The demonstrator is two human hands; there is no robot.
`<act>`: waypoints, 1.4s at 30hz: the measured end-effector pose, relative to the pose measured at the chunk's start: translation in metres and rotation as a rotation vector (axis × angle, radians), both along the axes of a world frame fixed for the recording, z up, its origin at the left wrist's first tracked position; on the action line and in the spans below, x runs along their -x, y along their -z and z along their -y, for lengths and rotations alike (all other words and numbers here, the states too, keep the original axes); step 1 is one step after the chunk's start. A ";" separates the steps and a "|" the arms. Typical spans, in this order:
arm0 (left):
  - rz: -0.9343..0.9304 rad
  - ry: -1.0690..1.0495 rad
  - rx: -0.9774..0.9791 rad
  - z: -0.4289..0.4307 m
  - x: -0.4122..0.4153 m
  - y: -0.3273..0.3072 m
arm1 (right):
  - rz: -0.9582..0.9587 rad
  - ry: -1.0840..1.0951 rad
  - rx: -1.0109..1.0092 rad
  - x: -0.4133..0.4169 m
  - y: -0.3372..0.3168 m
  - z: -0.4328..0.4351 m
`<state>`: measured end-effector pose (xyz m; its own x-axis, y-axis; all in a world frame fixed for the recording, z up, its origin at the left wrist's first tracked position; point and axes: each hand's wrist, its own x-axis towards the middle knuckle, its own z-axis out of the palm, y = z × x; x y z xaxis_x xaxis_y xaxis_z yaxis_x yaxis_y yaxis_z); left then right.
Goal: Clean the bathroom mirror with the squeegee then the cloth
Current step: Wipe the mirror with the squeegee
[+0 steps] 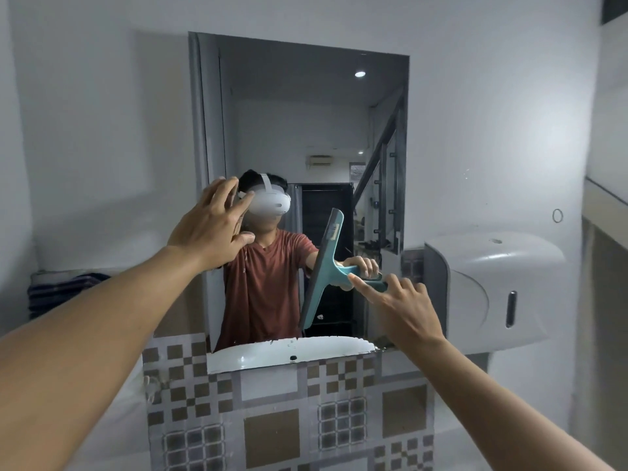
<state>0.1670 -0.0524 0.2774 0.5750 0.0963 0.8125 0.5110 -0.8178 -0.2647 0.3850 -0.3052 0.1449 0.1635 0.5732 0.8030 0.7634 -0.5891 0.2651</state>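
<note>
Clearly step 1 of 2, the squeegee pass, is in hand: the right hand (404, 307) grips the teal squeegee (326, 266) by its handle, fingers (365, 288) curled round it with the index laid along it. The blade stands near upright against the lower middle of the mirror (306, 113). The left hand (210, 226) is raised at the mirror's left edge, fingers spread and holding nothing; whether it touches the glass I cannot tell. Next, I judge, the blade needs even pressure and a steady drag across the glass. A folded striped towel (64, 294) lies on the ledge to the left, perhaps the cloth for step 2.
</note>
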 end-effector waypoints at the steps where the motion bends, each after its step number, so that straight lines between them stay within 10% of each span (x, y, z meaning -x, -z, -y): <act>1: 0.002 -0.003 0.006 0.001 -0.001 0.000 | 0.004 0.013 0.002 -0.001 0.002 0.000; 42: -0.052 -0.034 -0.048 -0.006 0.005 -0.004 | -0.824 -0.043 -0.265 0.035 0.125 -0.034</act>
<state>0.1620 -0.0463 0.2812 0.6138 0.0778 0.7856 0.5224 -0.7861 -0.3303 0.3505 -0.2717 0.0200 0.7344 0.4034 0.5458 0.6749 -0.5192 -0.5244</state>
